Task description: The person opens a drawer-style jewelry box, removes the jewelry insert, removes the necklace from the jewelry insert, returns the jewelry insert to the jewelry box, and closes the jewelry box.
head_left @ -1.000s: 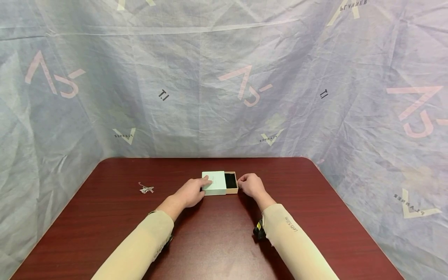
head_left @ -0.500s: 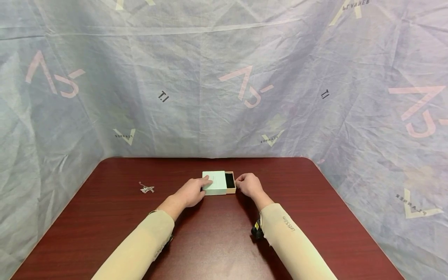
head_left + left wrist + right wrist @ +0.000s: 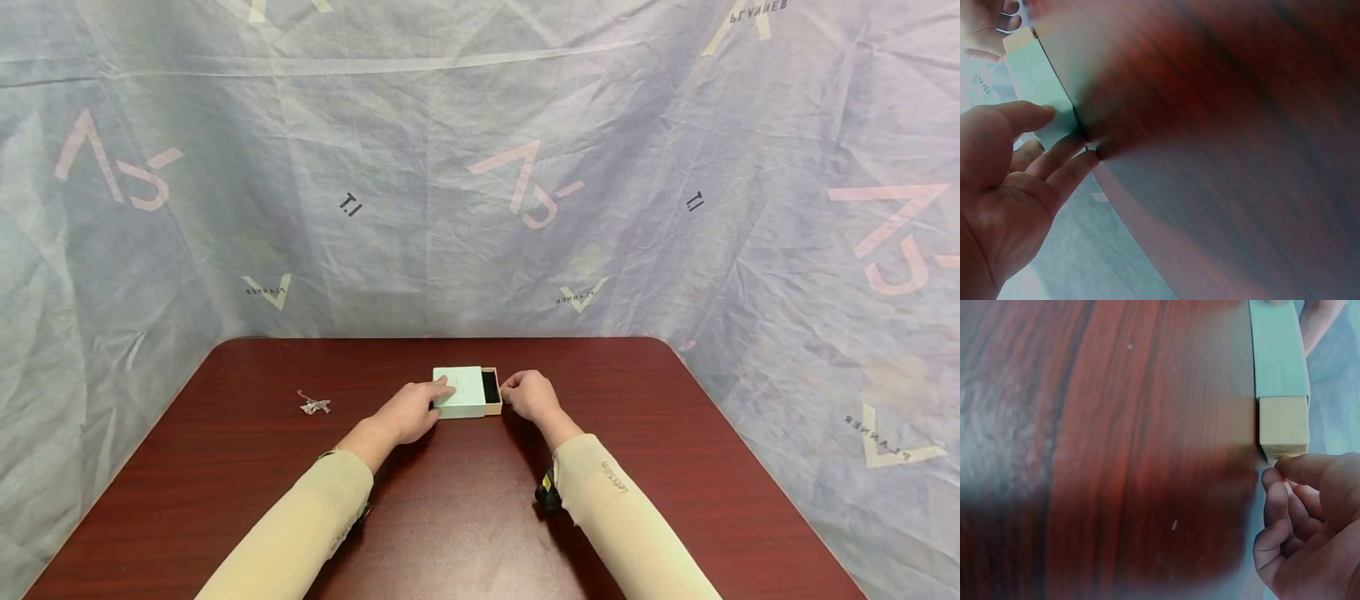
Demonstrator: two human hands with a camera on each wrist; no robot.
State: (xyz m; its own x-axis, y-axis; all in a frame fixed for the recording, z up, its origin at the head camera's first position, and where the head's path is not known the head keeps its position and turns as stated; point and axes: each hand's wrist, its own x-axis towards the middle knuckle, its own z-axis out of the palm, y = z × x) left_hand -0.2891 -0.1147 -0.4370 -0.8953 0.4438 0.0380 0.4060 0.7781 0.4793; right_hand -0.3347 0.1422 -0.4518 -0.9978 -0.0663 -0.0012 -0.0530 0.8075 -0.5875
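Observation:
A mint-green drawer box [image 3: 461, 393] lies at the far middle of the table, with its tan inner drawer [image 3: 492, 409] partly out on the right. Black lining [image 3: 490, 387] shows inside the drawer. My left hand [image 3: 406, 412] grips the left end of the mint sleeve, with the thumb on its front side in the left wrist view. My right hand [image 3: 533, 396] is at the drawer's outer end, fingers curled. Its thumb and forefinger meet right there in the right wrist view, pinching at the drawer's end. A small silvery chain [image 3: 314, 405] lies bunched to the left.
The dark red wooden table [image 3: 450, 500] has its far edge just beyond the box. Grey printed cloth [image 3: 420, 183] hangs behind it and on both sides.
The drawer has slid left, further into the mint sleeve, and my right hand has moved left with it. My left hand and the chain have stayed put.

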